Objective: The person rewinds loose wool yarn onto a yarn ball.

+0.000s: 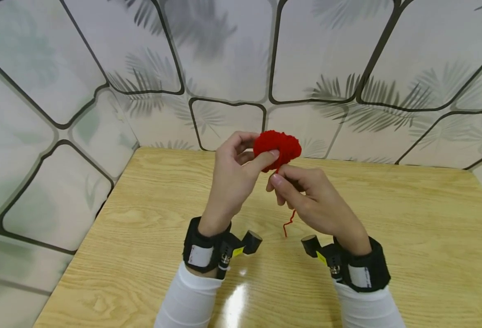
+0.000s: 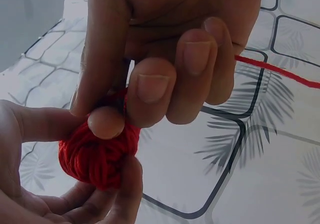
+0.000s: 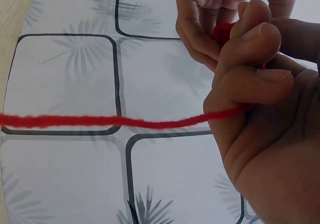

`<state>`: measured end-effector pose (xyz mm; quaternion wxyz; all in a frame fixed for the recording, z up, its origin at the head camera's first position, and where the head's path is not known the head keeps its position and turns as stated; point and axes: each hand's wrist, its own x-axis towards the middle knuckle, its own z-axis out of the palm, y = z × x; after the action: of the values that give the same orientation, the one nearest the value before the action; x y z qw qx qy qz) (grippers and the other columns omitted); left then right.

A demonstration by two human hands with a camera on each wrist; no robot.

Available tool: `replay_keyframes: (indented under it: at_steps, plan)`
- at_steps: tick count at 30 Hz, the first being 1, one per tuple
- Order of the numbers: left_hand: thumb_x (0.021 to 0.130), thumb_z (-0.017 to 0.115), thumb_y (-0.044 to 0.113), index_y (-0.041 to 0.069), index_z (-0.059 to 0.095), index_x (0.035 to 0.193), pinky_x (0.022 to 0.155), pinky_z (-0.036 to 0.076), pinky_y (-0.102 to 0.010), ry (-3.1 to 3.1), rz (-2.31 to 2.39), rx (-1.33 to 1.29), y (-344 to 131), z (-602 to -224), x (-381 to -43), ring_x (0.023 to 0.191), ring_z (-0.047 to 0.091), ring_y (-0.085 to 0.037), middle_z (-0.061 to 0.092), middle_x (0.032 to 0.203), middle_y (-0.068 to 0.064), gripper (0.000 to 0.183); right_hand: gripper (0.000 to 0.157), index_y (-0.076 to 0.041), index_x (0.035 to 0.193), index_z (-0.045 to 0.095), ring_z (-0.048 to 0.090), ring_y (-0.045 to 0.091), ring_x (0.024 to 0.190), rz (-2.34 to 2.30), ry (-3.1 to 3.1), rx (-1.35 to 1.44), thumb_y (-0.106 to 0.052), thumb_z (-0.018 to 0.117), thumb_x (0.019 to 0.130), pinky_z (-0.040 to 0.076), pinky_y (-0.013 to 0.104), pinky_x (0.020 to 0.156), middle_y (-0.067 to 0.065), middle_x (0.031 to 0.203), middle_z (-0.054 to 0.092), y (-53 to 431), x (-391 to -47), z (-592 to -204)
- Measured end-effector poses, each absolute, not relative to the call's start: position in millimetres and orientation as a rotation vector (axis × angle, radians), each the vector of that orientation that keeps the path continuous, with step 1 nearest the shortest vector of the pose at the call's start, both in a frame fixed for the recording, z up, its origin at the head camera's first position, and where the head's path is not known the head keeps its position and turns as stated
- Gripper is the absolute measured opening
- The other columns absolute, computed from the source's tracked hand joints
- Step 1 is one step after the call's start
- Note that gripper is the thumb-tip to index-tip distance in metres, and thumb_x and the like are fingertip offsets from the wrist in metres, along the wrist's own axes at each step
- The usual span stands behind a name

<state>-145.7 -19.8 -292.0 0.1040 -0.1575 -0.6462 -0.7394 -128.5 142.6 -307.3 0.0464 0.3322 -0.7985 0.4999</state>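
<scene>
A small ball of red yarn (image 1: 283, 148) is up off the wooden table, gripped by my left hand (image 1: 241, 171) with the thumb across its near side. Just below and right of it, my right hand (image 1: 312, 193) pinches the yarn strand between thumb and forefinger, close against the ball. From under the right hand the loose yarn end (image 1: 290, 222) hangs down. The left wrist view has the wound strands of the yarn ball (image 2: 100, 156) between the left fingers. In the right wrist view the strand (image 3: 165, 124) runs out past the curled right fingers (image 3: 250, 49).
Under both hands lies a light wooden table (image 1: 142, 237). A wall (image 1: 228, 123) with a stone-and-leaf pattern rises along its back edge, and another stands at the left. Each wrist wears a black strap with a small camera (image 1: 252, 241) reaching inward.
</scene>
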Motion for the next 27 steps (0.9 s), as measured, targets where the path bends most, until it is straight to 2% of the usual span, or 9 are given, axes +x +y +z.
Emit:
replay_keyframes:
  at_steps: [7,12,15,17,21,24,27]
  plan:
    - [0.084,0.063,0.013,0.003,0.056,0.115,0.08,0.049,-0.042,-1.787,-2.396,-0.514,-20.2,-287.4,-146.2,0.094,0.06,-0.028,0.06,0.106,-0.015,0.034,0.014,-0.019,0.087,0.059,0.046,0.02,0.056,1.558,-2.423,0.998,-0.02,0.048,0.096,0.035,0.031,0.047,-0.004,0.067,0.051,148.5,-129.9,-305.6]
    - [0.087,0.06,0.018,-0.002,0.058,0.112,0.086,0.045,-0.04,-1.742,-2.59,-0.631,-22.6,-286.2,-145.3,0.104,0.054,-0.028,0.057,0.112,-0.016,0.032,0.013,-0.015,0.09,0.059,0.047,0.018,0.059,1.608,-2.405,1.029,-0.015,0.048,0.095,0.037,0.032,0.047,-0.002,0.068,0.051,154.7,-132.6,-307.8]
    - [0.087,0.057,0.019,-0.003,0.055,0.109,0.086,0.044,-0.037,-1.738,-2.709,-0.713,-26.2,-285.8,-144.3,0.1,0.053,-0.026,0.056,0.11,-0.015,0.031,0.011,-0.014,0.092,0.059,0.047,0.016,0.059,1.599,-2.387,1.042,-0.013,0.049,0.094,0.039,0.031,0.048,-0.002,0.069,0.052,158.3,-134.5,-308.6]
    - [0.086,0.055,0.017,-0.003,0.053,0.109,0.08,0.044,-0.034,-1.738,-2.786,-0.774,-28.8,-285.9,-143.6,0.095,0.053,-0.025,0.055,0.109,-0.015,0.03,0.011,-0.013,0.093,0.06,0.048,0.016,0.059,1.594,-2.376,1.041,-0.013,0.049,0.094,0.04,0.032,0.049,-0.002,0.07,0.053,159.9,-135.7,-309.2]
    - [0.084,0.051,0.009,-0.002,0.047,0.117,0.079,0.045,-0.032,-1.729,-2.855,-0.901,-32.0,-285.4,-142.2,0.094,0.054,-0.025,0.052,0.114,-0.015,0.035,0.012,-0.012,0.095,0.06,0.048,0.016,0.058,1.612,-2.353,1.028,-0.012,0.048,0.095,0.041,0.033,0.048,-0.001,0.072,0.054,161.3,-136.5,-308.3]
    - [0.084,0.052,0.007,-0.002,0.047,0.12,0.087,0.043,-0.035,-1.706,-2.833,-0.935,-32.3,-284.5,-141.0,0.102,0.052,-0.025,0.052,0.117,-0.014,0.037,0.013,-0.012,0.096,0.06,0.047,0.016,0.057,1.623,-2.351,1.014,-0.013,0.047,0.095,0.04,0.033,0.048,0.0,0.072,0.053,161.3,-136.0,-307.1]
    - [0.085,0.054,0.007,-0.001,0.051,0.115,0.093,0.039,-0.038,-1.664,-2.781,-0.913,-30.6,-283.5,-139.8,0.105,0.049,-0.027,0.054,0.114,-0.013,0.032,0.012,-0.013,0.094,0.06,0.048,0.018,0.058,1.604,-2.354,1.005,-0.015,0.048,0.095,0.041,0.031,0.049,-0.001,0.07,0.053,160.5,-135.0,-306.1]
